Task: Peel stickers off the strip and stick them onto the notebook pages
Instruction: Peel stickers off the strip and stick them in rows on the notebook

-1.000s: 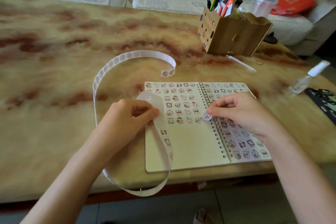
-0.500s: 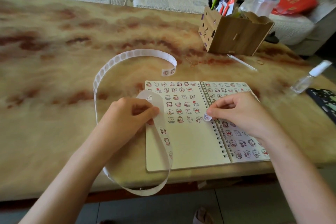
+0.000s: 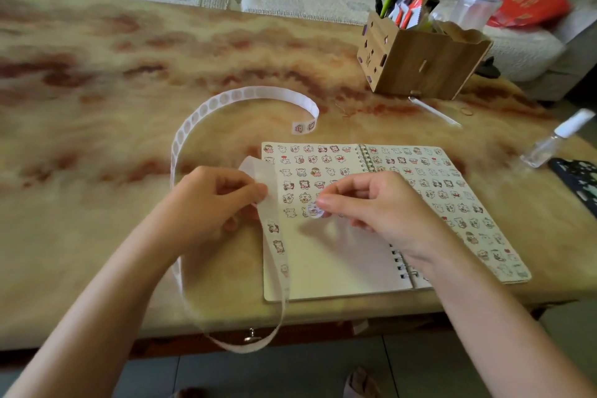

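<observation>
The right hand [image 3: 384, 203] pinches a sticker [image 3: 314, 211] above the notebook [image 3: 326, 255]; bare page lies toward six o'clock. The left hand [image 3: 210, 200] grips the strip [image 3: 269, 191].

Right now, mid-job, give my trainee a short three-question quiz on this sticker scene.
1. True or false: the right hand pinches a round sticker over the notebook's left page.
2. What does the left hand hold? A) the spray bottle B) the sticker strip C) a pen
3. Fill in: the wooden organizer stands on the far ____ side of the table.

Key: 1 true; 2 B; 3 right.
</observation>
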Demonstrator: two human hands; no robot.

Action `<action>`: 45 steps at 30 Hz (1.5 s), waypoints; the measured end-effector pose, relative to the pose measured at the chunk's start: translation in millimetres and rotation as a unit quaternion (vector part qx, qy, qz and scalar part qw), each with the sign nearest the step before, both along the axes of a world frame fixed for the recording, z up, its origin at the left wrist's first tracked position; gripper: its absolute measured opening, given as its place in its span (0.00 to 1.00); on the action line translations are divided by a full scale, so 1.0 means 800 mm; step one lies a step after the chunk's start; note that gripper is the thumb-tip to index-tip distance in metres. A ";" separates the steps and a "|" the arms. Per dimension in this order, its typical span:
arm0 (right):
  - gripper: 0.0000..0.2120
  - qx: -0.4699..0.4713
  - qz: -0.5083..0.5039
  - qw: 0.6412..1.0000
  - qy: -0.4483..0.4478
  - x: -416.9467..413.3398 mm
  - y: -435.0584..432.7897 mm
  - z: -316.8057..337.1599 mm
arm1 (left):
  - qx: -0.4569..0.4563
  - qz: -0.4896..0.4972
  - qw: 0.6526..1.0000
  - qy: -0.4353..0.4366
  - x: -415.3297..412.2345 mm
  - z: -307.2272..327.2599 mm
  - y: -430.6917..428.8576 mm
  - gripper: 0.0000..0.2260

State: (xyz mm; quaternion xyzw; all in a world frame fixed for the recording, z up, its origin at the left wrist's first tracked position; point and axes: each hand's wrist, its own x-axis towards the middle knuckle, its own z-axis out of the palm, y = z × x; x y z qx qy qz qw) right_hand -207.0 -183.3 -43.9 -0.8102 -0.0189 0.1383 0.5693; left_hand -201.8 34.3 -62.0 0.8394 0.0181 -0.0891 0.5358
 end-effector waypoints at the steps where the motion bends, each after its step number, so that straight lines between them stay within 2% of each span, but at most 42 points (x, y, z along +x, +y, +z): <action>1: 0.01 0.000 0.010 1.000 0.002 -0.001 0.008 -0.004 | -0.007 -0.010 1.000 0.011 0.001 0.001 0.005 0.07; 7: 0.01 -0.023 0.025 0.999 -0.027 -0.009 0.038 -0.017 | -0.006 -0.071 0.997 0.040 0.000 0.000 0.022 0.09; 31: 0.04 -0.085 -0.003 0.995 -0.051 -0.009 0.058 -0.032 | 0.014 -0.059 0.998 0.008 0.001 -0.004 0.026 0.08; 45: 0.03 -0.165 -0.015 0.979 -0.117 -0.016 0.063 -0.040 | 0.008 -0.057 0.998 0.009 0.002 -0.005 0.024 0.08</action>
